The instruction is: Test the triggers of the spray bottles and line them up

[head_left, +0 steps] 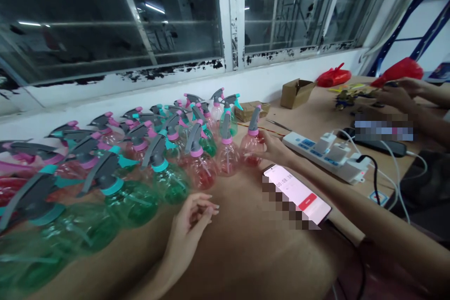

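My right hand (271, 148) is closed around the clear body of a pink spray bottle (251, 146) with a grey trigger head, at the right end of a crowd of bottles. My left hand (192, 218) is held over the table with nothing in it, its fingers loosely curled and somewhat apart. Nearest to it are a green spray bottle (171, 182) with a turquoise collar and a pink spray bottle (202, 168). Another pink bottle (228, 157) stands just left of the one I hold. Several more pink and green bottles fill the left side.
A phone (295, 192) showing a timer lies below my right forearm. Beyond that arm is a white power strip (325, 154) with plugs and cables. Cardboard boxes (297, 93) and a red bag (333, 76) stand farther back. Another person's hands (404, 96) work at the right.
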The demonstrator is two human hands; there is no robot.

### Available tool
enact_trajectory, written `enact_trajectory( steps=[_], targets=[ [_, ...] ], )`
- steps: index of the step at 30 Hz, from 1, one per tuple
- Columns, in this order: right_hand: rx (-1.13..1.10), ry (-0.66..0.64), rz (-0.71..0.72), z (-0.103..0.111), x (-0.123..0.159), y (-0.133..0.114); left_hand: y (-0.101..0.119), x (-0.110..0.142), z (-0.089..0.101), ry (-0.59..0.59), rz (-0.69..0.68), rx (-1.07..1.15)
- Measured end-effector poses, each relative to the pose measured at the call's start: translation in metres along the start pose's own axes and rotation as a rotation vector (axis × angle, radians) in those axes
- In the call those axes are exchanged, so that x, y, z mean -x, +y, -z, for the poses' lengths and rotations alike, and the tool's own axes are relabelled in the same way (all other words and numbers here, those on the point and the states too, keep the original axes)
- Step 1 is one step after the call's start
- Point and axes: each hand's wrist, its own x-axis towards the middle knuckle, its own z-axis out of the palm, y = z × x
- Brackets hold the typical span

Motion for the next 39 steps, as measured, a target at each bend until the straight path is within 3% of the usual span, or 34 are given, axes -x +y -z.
enact_trajectory(
  steps=[6,11,14,18,24,30,34,39],
  targets=[
    [0.032,-0.007,0.004,0.007,0.007,-0.007,0.004,0.0,-0.001,-0.05,-0.012,-0.038],
    [0.118,0.028,-0.016,0.019,0.037,-0.029,0.007,0.007,0.012,-0.018,-0.027,-0.03],
    [0.294,0.082,-0.019,0.023,0.059,-0.062,0.006,0.018,0.028,0.012,-0.031,-0.028],
    [0.287,-0.025,0.149,0.017,0.076,-0.13,0.004,0.045,0.057,0.07,-0.025,-0.056],
    [0.052,-0.406,0.5,-0.029,0.069,-0.234,0.001,0.097,0.114,0.175,-0.01,-0.124],
    [-0.157,-0.547,0.732,-0.101,0.068,-0.309,-0.01,0.159,0.179,0.374,0.021,-0.168],
    [-0.248,-0.614,0.832,-0.142,0.076,-0.355,-0.021,0.2,0.225,0.604,0.013,-0.23],
    [-0.377,-0.693,0.903,-0.176,0.09,-0.398,-0.027,0.238,0.295,1.052,0.023,-0.389]
  ],
)
